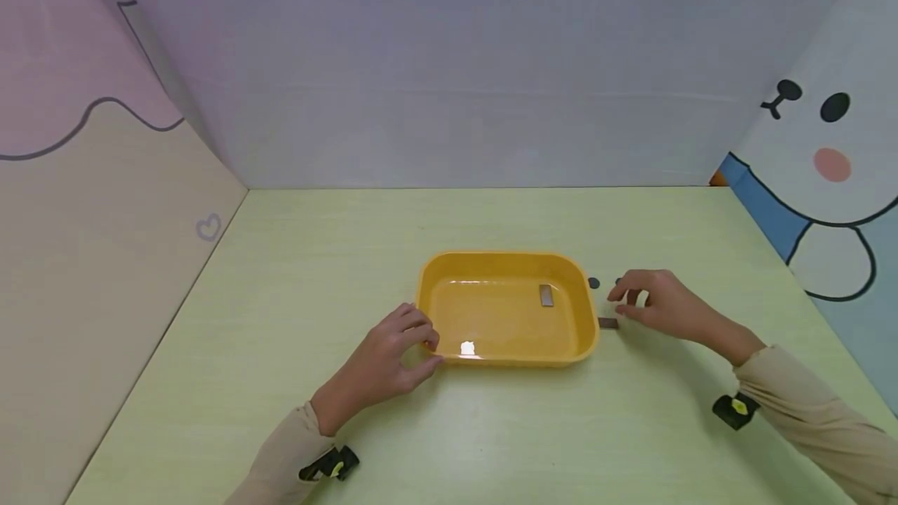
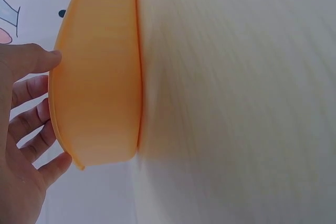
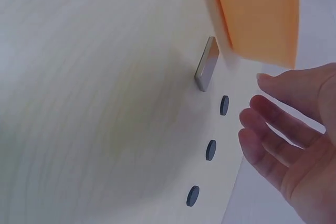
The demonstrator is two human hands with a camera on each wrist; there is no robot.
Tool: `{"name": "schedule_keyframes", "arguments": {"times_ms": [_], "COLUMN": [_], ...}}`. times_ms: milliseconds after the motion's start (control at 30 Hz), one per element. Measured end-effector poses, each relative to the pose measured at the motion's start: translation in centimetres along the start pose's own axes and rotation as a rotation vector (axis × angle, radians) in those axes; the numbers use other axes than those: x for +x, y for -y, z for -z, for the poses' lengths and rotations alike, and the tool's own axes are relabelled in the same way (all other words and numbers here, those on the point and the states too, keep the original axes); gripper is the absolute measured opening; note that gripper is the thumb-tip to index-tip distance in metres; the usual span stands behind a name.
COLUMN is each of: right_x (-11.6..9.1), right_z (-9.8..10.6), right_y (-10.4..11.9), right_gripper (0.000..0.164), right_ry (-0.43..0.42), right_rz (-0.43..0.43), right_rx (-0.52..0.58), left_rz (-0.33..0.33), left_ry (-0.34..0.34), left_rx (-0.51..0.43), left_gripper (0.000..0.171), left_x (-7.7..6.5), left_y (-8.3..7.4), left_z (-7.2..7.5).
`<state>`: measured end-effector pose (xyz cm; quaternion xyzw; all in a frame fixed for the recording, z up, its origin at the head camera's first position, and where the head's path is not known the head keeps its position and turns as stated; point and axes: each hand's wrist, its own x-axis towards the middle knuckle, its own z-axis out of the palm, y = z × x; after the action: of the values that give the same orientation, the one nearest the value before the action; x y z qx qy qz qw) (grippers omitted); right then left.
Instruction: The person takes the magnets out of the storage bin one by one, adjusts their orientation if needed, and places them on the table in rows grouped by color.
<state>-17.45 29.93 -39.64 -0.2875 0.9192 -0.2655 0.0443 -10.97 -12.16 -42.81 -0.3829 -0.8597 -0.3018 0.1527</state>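
Note:
A yellow tray [image 1: 449, 318] stands on the table, and my left hand [image 1: 393, 349] holds its near left corner. In the left wrist view the thumb [image 2: 39, 60] lies against the rim of the tray [image 2: 100, 77], with the other fingertips along the same rim. Inside the tray lies a small grey rectangular piece [image 1: 546, 295]. A similar flat grey block [image 3: 208, 65] rests on the table just right of the tray. Over that side my right hand [image 1: 659, 304] hovers, fingers loosely bent and apart, holding nothing.
Three small black discs, the nearest to the block being one disc [image 3: 224, 105], lie in a row beyond the block. In the head view the right hand partly hides them. Printed cloth walls [image 1: 477, 68] border the pale table [image 1: 323, 256] at back and sides.

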Motion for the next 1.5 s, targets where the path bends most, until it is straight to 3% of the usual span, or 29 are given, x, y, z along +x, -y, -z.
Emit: {"name": "schedule_keyframes", "arguments": {"times_ms": [300,500,1000,1500], "right_x": [0.4,0.4,1.6,2.9], "right_z": [0.9,1.6,1.6,1.9], "right_y": [0.6,1.3,2.3,3.0], "right_gripper": [0.016,0.015,0.016,0.016], "right_ry": [-0.013,-0.036,-0.008,0.013], "right_rz": [-0.03,-0.022,-0.071,-0.063], "right_rx": [-0.006,0.049,0.106,0.179], "left_rz": [-0.016,-0.021,-0.033,-0.036], "left_ry": [-0.01,-0.02,-0.037,-0.045], "left_rx": [0.003,0.006,-0.013,-0.016], "left_gripper": [0.018,0.019,0.019,0.018], "left_x": [0.0,0.1,-1.0,-1.0], "left_y": [-0.1,-0.4,0.9,1.3], "left_z": [0.0,0.1,-1.1,-1.4]}}
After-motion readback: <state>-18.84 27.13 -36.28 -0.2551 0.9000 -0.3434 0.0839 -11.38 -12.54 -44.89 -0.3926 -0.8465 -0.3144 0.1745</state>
